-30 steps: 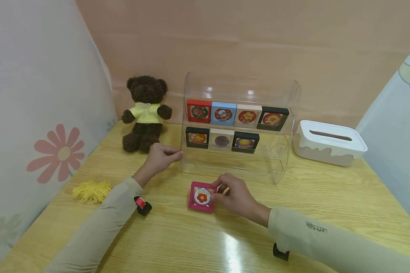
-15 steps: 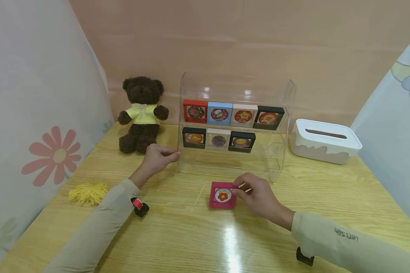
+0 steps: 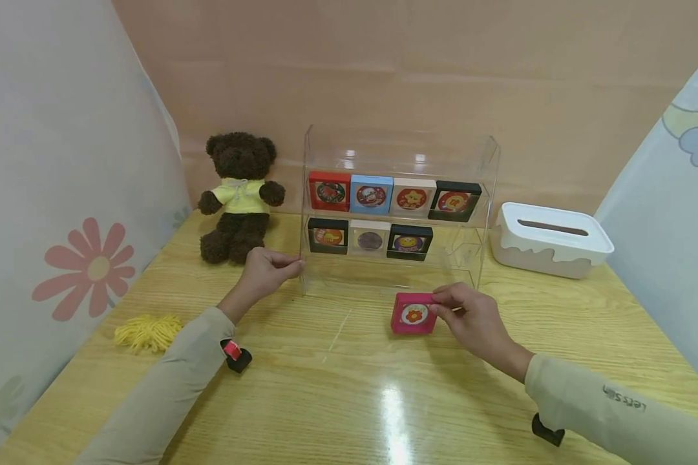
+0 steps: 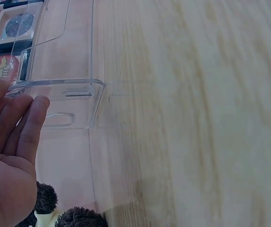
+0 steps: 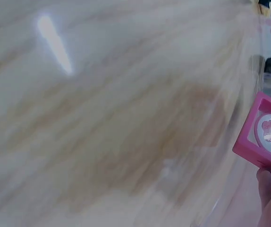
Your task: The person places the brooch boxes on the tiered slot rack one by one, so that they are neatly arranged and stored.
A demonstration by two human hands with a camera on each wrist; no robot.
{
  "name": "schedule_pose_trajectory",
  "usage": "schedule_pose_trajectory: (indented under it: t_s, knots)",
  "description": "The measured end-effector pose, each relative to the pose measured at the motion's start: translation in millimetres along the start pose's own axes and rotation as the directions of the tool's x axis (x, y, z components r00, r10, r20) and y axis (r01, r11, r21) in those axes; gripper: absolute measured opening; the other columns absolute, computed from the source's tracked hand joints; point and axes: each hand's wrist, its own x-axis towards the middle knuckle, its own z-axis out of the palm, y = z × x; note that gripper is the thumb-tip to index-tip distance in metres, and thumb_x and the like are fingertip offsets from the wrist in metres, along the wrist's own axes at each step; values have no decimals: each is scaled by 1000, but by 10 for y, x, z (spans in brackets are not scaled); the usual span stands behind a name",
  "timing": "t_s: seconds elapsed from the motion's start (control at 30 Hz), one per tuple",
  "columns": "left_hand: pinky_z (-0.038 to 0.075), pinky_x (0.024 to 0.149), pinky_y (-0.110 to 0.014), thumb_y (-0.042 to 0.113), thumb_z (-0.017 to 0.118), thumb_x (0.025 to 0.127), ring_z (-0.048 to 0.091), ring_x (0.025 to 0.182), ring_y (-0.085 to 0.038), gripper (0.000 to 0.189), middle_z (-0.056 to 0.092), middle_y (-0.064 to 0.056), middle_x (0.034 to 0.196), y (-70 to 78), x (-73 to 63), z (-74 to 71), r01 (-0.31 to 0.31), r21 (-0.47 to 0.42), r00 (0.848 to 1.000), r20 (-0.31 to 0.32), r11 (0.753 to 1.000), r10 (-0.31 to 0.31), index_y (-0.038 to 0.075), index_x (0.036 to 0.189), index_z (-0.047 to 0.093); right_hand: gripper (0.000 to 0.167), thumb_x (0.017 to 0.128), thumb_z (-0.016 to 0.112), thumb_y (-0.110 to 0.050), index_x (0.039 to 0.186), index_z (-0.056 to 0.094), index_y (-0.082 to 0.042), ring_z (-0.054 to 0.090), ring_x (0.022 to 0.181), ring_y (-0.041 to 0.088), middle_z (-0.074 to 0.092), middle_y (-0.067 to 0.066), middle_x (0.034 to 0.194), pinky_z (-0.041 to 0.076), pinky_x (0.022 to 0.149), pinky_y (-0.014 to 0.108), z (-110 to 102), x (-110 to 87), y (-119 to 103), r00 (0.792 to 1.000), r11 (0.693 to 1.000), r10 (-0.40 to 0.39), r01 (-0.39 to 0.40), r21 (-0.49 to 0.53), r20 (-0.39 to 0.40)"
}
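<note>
My left hand (image 3: 266, 271) pinches the left side edge of a clear plastic display rack (image 3: 395, 173); its thumb and index finger meet there. In the left wrist view the other fingers (image 4: 30, 127) lie along the rack's side. My right hand (image 3: 481, 321) grips a pink square display case (image 3: 413, 316) by its right side, holding it in front of the rack's lower right. A round badge with a red flower shows inside the case. On the rack, an upper row has red (image 3: 329, 192), light blue, cream and black cases. Below them stand a black, a cream (image 3: 369, 239) and another black case.
A brown teddy bear (image 3: 241, 194) in a yellow top sits left of the rack. Yellow yarn (image 3: 147, 332) lies near the left table edge. At the right stands a white tissue box (image 3: 552, 239). A peach cloth (image 3: 395, 64) hangs behind.
My right hand has carried the pink case rightward and up, toward the rack's lower right. The left hand stays on the rack's edge. The head view has shifted slightly.
</note>
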Motion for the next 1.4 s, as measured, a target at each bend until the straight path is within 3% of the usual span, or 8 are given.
schedule_pose_trajectory:
  t_s: [0.47, 0.77, 1.13, 1.4]
  knots:
    - [56, 68, -33, 17, 72, 87, 69, 81, -24, 22, 70, -16, 89, 17, 17, 14, 42, -8, 999, 10, 999, -42, -2, 98, 74, 22, 67, 81, 10, 84, 73, -2, 65, 67, 12, 70, 6, 89, 49, 56, 11, -233, 83, 147, 999, 989, -42, 37, -144, -30]
    - [56, 65, -32, 19, 74, 85, 69, 77, -20, 22, 71, -13, 85, 39, -10, 6, 39, -18, 999, -1, 999, -39, 0, 95, 75, 23, 66, 81, 11, 84, 73, 1, 68, 70, 20, 71, 10, 89, 50, 57, 12, -388, 192, 177, 994, 984, -81, 68, -164, -73]
    - [56, 62, -32, 17, 73, 85, 69, 73, -19, 19, 71, -12, 83, 18, -5, 7, 32, -13, 999, -8, 999, -32, -1, 93, 76, 21, 68, 80, 11, 87, 74, 4, 67, 71, 22, 71, 13, 90, 44, 62, 4, -525, 298, 176, 997, 981, -32, 17, -192, -74]
    - [56, 62, -31, 17, 74, 85, 69, 73, -19, 20, 71, -12, 84, 13, -5, 12, 16, -13, 1000, -11, 1000, -16, -1, 93, 76, 22, 68, 79, 12, 88, 73, 5, 66, 72, 22, 71, 13, 90, 44, 62, 4, -640, 375, 160, 994, 978, -51, 31, -205, -94]
